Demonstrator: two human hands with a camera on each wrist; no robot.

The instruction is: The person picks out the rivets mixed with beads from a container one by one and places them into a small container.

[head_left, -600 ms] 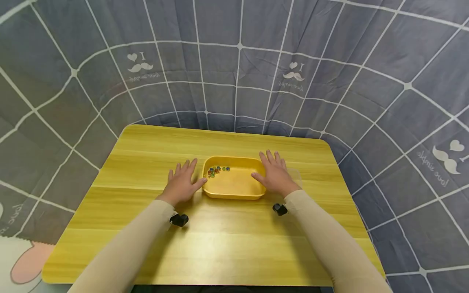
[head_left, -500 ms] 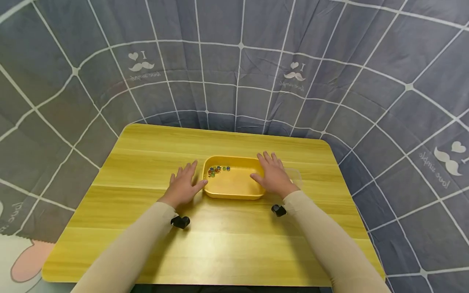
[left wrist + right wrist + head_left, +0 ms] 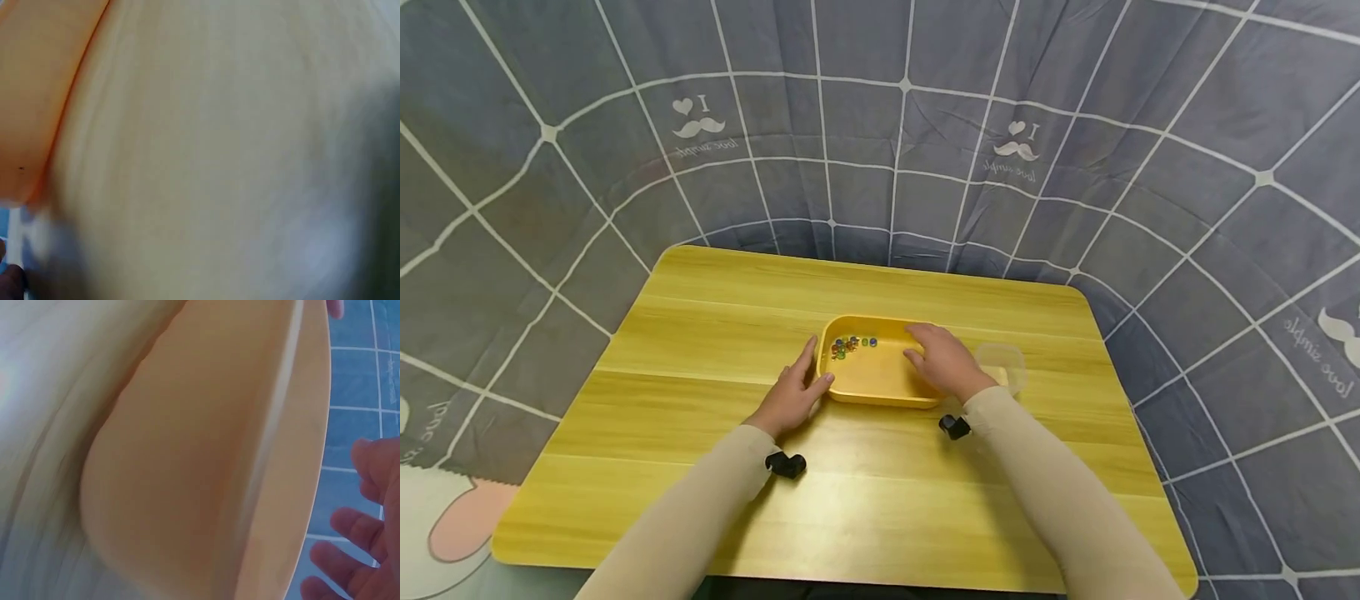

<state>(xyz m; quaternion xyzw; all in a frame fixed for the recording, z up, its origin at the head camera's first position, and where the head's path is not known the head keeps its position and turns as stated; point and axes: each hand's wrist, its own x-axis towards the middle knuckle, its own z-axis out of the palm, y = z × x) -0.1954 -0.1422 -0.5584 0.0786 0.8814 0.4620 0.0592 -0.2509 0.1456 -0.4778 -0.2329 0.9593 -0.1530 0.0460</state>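
The left hand (image 3: pixel 788 398), fingers extended and apparently empty, was at the left end of a yellow tray (image 3: pixel 883 400) on the desk (image 3: pixel 865 517). Marbles (image 3: pixel 852 342) lay in its left part, seemingly none yet picked up. The right hand (image 3: pixel 947 360), its grip loosely curved and empty, hung over the right end, near a translucent container (image 3: pixel 1012 358).

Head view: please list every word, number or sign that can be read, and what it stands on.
"I", beside a heart above a moustache: grey cloth, twice.
"love simple", mirrored: same cloth, under three moustaches.
"love", mirrored: cloth's lower left; the rest is too faint.
Yellow tray, table: no readable text.
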